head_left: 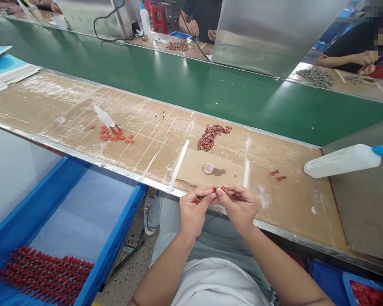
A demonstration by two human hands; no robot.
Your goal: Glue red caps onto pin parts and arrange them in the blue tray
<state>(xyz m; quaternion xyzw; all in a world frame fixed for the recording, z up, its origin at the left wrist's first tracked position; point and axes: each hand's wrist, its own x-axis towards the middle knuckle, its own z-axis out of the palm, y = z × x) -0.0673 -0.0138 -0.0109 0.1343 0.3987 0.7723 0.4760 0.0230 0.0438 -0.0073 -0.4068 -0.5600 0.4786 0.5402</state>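
Note:
My left hand [194,209] and my right hand [241,206] meet at the table's front edge, fingers pinched together. Between them are small red and dark pieces [214,189]; the left fingers hold a red piece, the right fingers a red and dark one. Just beyond lies a cardboard sheet [194,163] with a small clear cup [208,168] and a dark stain. Behind it is a pile of small red and black parts [210,137]. Two red figures [281,178] lie to the right. Round red pieces [107,137] are spread at the left beside a white bottle [104,116].
A large white bottle with a blue cap [344,161] lies at the right. A blue tray [79,204] with rows of red figures stands lower left. A green belt [178,78] runs behind the table [67,102]. Other people's hands are across it.

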